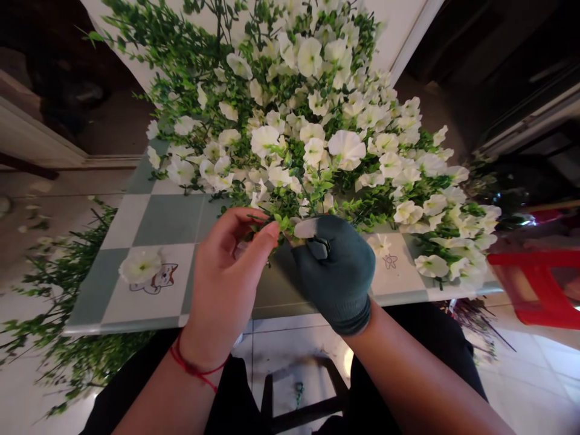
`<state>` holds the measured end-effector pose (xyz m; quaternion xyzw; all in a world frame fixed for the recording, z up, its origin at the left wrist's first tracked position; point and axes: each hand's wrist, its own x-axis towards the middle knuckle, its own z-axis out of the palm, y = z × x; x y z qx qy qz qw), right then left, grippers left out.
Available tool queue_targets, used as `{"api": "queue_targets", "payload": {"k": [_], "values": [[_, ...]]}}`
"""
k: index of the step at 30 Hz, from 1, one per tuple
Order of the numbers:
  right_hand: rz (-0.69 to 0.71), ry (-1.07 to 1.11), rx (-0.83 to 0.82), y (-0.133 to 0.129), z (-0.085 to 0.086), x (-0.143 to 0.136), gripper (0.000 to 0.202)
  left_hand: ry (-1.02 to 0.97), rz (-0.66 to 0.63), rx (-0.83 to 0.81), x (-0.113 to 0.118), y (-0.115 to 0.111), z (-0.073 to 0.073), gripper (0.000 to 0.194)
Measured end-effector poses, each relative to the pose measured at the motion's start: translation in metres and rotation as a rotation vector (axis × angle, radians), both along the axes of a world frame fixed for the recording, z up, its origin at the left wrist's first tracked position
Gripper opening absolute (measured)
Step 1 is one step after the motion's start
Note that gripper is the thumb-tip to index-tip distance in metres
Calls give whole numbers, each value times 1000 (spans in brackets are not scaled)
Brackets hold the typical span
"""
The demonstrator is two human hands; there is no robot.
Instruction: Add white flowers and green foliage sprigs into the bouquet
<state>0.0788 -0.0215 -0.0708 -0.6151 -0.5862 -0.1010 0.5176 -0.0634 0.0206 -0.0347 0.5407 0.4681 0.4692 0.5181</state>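
Note:
My bare left hand (pixel 235 260), with a red string around its wrist, is closed in a pinch on a green leafy sprig (pixel 283 225) at the table's near side. Opposite it, my right hand (pixel 338 266) wears a dark glove with light fingertips and grips the same sprig, fingers curled. A dark ring-like piece sits on the gloved fingers; I cannot make out what it is. Just beyond both hands lies a big heap of white artificial flowers (pixel 347 150) with green leaves. Where the stem runs between my fingers is partly hidden.
A single white flower head (pixel 140 266) lies left on the checkered tablecloth (pixel 170 223). More green foliage (pixel 86 356) stands on the floor at left. A red plastic stool (pixel 530 290) is at right. A dark stool frame (pixel 308 411) shows below, between my legs.

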Motion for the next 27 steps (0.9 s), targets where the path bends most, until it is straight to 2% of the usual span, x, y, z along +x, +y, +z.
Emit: {"api": "queue_targets", "payload": {"k": [4, 7, 9, 15, 19, 27], "values": [[53, 62, -42, 2, 0, -3, 23, -30, 50, -16, 1, 2, 0, 12], [150, 214, -69, 3, 1, -3, 42, 47, 96, 45, 1, 3, -2, 11], [221, 317, -84, 4, 2, -2, 48, 47, 101, 57, 1, 3, -3, 12], [345, 526, -169, 11, -1, 6, 34, 15, 80, 50, 3, 1, -3, 8], [429, 700, -211, 13, -1, 8, 36, -21, 56, 73, 4, 3, -4, 7], [486, 947, -249, 17, 8, 10, 26, 86, 12, 157, 0, 7, -6, 11]]}}
